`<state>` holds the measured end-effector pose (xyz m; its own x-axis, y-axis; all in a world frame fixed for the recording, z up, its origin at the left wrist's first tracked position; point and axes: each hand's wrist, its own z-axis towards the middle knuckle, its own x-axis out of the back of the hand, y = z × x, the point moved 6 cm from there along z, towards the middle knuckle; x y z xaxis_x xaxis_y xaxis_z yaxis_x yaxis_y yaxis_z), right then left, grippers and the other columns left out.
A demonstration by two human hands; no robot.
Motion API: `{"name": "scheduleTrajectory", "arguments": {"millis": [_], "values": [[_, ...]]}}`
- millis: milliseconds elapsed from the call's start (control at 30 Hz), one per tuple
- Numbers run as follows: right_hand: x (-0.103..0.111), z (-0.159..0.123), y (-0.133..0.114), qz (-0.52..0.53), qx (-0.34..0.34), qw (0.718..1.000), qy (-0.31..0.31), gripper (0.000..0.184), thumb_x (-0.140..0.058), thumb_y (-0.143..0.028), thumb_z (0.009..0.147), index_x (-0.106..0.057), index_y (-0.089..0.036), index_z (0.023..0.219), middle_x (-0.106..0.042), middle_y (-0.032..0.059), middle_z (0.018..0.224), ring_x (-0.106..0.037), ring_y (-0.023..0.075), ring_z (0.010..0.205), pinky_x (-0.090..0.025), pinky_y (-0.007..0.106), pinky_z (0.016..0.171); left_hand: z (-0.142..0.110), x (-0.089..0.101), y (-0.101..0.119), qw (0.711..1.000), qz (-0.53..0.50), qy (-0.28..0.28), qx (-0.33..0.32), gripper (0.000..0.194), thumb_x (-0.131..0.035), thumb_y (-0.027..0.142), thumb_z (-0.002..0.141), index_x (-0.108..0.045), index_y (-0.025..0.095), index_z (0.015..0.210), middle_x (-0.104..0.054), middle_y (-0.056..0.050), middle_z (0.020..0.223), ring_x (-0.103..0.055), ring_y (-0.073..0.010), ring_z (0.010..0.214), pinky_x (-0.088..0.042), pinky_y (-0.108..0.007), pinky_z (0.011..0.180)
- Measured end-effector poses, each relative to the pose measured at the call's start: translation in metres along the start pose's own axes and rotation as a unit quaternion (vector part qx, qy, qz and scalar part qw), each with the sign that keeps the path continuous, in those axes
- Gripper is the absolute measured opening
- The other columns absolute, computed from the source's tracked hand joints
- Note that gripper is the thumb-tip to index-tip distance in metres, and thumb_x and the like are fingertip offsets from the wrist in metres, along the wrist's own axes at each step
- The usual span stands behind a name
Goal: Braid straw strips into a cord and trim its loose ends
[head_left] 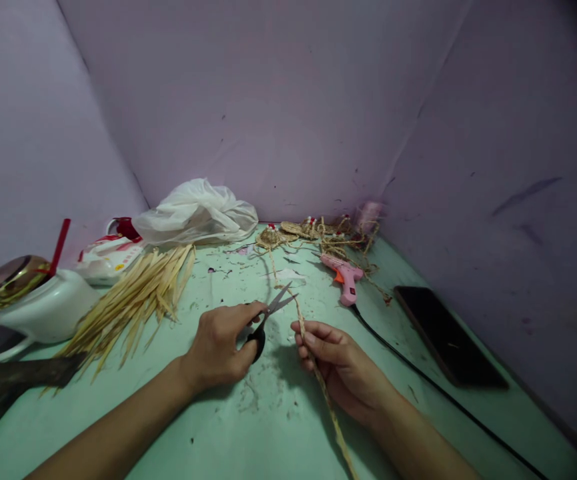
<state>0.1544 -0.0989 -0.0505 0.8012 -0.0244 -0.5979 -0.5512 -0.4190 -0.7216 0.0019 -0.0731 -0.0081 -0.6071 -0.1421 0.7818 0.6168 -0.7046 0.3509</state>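
Note:
My left hand [223, 343] grips a pair of black-handled scissors [263, 325], thumb and fingers in the loops. The blades are spread and point up and right, their tips by the upper end of a braided straw cord [329, 400]. Whether the blades touch the cord I cannot tell. That cord is pinched between the thumb and fingers of my right hand [335, 363], and its long tail runs down past the wrist out of view. Beyond the blades, another thin straw cord [273, 263] leads back to a round woven straw piece [269, 237] with red and white bits.
A pink glue gun [343, 277] with a black cable lies right of centre, near a dark phone [448, 337]. Several woven pieces [333, 233] sit by the back wall. At left are dry straw strips [138, 293], a white plastic bag [201, 213] and a white pot [51, 307].

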Motion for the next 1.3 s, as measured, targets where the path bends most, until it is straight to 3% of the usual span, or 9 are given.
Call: {"name": "scheduleTrajectory", "arguments": {"millis": [133,367,533,900,1167,1300], "values": [[0.003,-0.001,0.002,0.024,-0.040,0.999,0.019,0.026,-0.077,-0.014,0.051,-0.068,-0.014,0.076,-0.057,-0.0029,0.060,-0.053,0.0071,0.051,-0.050,0.023,0.055,-0.001,-0.001,0.005,0.997,0.051,-0.012,-0.060,0.043,-0.047,0.020,0.067,-0.049,0.018,0.110,-0.063,-0.006,0.085,-0.058,-0.0196,0.075,-0.042,-0.032,0.067],[0.006,0.001,0.003,0.046,-0.035,0.997,0.042,0.025,-0.076,-0.011,0.052,-0.068,-0.013,0.076,-0.055,-0.0024,0.057,-0.052,0.0069,0.050,-0.050,0.018,0.047,-0.005,-0.008,0.009,0.982,0.135,-0.054,-0.121,0.046,-0.046,0.020,0.067,-0.048,0.014,0.113,-0.058,-0.007,0.078,-0.052,-0.0190,0.067,-0.040,-0.033,0.061],[0.000,-0.001,0.001,0.002,-0.012,1.000,0.019,0.021,-0.074,-0.014,0.057,-0.069,-0.013,0.077,-0.053,-0.0026,0.058,-0.048,0.0064,0.049,-0.049,0.017,0.043,-0.005,-0.010,0.008,0.978,0.165,-0.051,-0.119,0.049,-0.046,0.020,0.068,-0.046,0.014,0.117,-0.057,-0.007,0.077,-0.052,-0.0190,0.067,-0.041,-0.033,0.060],[-0.002,-0.003,-0.005,-0.058,0.025,0.997,0.037,0.021,-0.076,-0.021,0.052,-0.068,-0.012,0.069,-0.049,-0.0029,0.055,-0.046,0.0073,0.051,-0.048,0.019,0.041,-0.006,-0.013,0.004,0.976,0.167,-0.052,-0.126,0.051,-0.043,0.013,0.071,-0.040,0.014,0.122,-0.057,-0.003,0.070,-0.051,-0.0161,0.058,-0.038,-0.028,0.052],[0.001,-0.003,-0.008,-0.079,0.070,0.993,0.056,0.034,-0.076,-0.022,0.052,-0.070,-0.015,0.084,-0.053,-0.0023,0.059,-0.047,0.0088,0.053,-0.049,0.021,0.041,-0.006,-0.015,0.001,0.979,0.159,-0.077,-0.103,0.054,-0.045,0.013,0.070,-0.038,0.016,0.124,-0.058,-0.002,0.073,-0.051,-0.0159,0.059,-0.037,-0.028,0.053],[0.000,-0.004,-0.008,-0.085,0.066,0.993,0.055,0.032,-0.076,-0.023,0.051,-0.070,-0.015,0.082,-0.051,-0.0025,0.057,-0.045,0.0089,0.052,-0.048,0.022,0.041,-0.006,-0.014,0.003,0.977,0.164,-0.074,-0.113,0.053,-0.044,0.013,0.071,-0.038,0.015,0.123,-0.058,-0.002,0.072,-0.051,-0.0166,0.058,-0.037,-0.028,0.051]]}}
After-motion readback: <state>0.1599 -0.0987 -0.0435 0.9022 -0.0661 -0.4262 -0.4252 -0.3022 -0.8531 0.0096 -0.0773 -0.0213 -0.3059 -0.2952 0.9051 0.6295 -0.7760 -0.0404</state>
